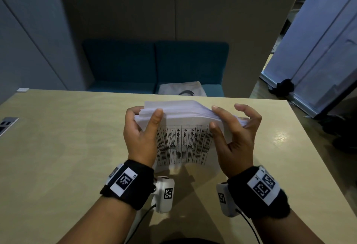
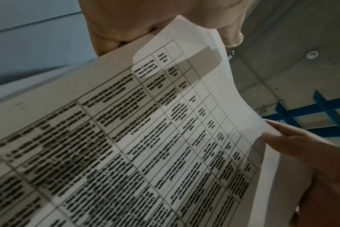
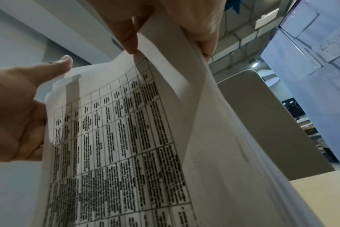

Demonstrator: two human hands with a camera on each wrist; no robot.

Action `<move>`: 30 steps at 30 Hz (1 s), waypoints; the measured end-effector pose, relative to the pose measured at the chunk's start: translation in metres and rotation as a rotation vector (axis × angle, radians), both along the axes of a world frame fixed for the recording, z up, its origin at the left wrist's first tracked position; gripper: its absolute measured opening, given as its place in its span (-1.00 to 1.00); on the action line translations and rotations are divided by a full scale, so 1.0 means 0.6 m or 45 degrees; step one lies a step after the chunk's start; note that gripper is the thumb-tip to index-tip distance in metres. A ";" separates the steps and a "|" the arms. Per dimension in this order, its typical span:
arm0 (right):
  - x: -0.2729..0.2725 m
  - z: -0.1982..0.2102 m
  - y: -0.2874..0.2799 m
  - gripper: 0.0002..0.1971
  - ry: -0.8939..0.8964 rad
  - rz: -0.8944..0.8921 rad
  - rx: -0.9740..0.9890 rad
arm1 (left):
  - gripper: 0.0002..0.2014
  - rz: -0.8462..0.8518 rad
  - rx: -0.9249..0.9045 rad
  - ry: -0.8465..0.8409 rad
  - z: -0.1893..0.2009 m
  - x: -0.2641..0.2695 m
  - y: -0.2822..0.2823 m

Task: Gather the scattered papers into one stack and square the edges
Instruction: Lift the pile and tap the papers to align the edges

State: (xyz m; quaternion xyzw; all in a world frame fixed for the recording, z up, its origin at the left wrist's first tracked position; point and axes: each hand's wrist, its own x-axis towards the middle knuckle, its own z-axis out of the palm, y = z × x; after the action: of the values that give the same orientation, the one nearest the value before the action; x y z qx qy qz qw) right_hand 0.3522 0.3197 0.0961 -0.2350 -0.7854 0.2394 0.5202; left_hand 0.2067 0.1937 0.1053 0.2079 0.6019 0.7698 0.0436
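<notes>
— Inspector: Position of the stack of papers (image 1: 183,128)?
— Clerk: Held on edge above the table (image 1: 58,137), between both hands.
— Inspector: Hands?
— Clerk: The left hand (image 1: 139,137) grips the left side, thumb in front. The right hand (image 1: 235,137) pinches the right side, outer fingers lifted.
— Inspector: Any legible writing?
— Clerk: A printed table, text too blurred to read. Coded squares on the wristbands (image 1: 125,184).
</notes>
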 end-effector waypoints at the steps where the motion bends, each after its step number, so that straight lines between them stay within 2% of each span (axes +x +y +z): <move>1: 0.001 0.001 0.000 -0.69 -0.020 0.009 0.017 | -0.24 0.028 -0.014 -0.008 0.002 -0.003 0.001; 4: 0.004 0.003 0.000 -0.66 -0.058 0.060 0.098 | -0.29 0.087 -0.069 -0.016 0.011 -0.008 0.007; 8: 0.007 0.002 0.001 -0.65 -0.029 0.104 0.159 | -0.18 0.110 -0.082 -0.117 0.026 -0.012 0.014; 12: 0.011 -0.002 0.000 -0.59 0.005 0.125 0.180 | -0.44 0.087 -0.072 -0.154 0.031 -0.019 0.018; 15: 0.010 -0.009 0.000 -0.52 0.058 0.080 0.097 | -0.66 0.099 -0.089 -0.122 0.027 -0.020 0.018; 19: 0.001 -0.026 -0.007 -0.43 0.059 -0.002 -0.039 | -0.82 0.116 -0.116 -0.092 0.021 -0.025 0.016; 21: -0.002 -0.032 -0.012 -0.39 0.066 0.000 -0.037 | -0.79 0.098 -0.106 -0.043 0.017 -0.025 0.014; 24: -0.002 -0.035 -0.011 -0.49 0.050 0.010 0.027 | -0.70 0.083 -0.122 0.072 0.014 -0.021 0.007; 26: -0.004 -0.031 -0.005 -0.60 0.016 -0.008 -0.051 | -0.60 0.053 -0.125 0.048 0.007 -0.018 0.002; 28: -0.007 -0.028 -0.003 -0.60 0.030 0.000 -0.156 | -0.52 0.000 -0.107 -0.040 0.002 -0.014 0.000; 30: -0.008 -0.025 -0.002 -0.56 0.029 0.048 -0.168 | -0.54 -0.024 -0.127 -0.056 0.001 -0.012 0.001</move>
State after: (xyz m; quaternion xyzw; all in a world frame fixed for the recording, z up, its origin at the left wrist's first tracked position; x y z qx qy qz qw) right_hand 0.3474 0.3187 0.0808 -0.2511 -0.7662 0.3032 0.5079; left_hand 0.1993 0.1945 0.1059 0.1940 0.6365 0.7428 0.0744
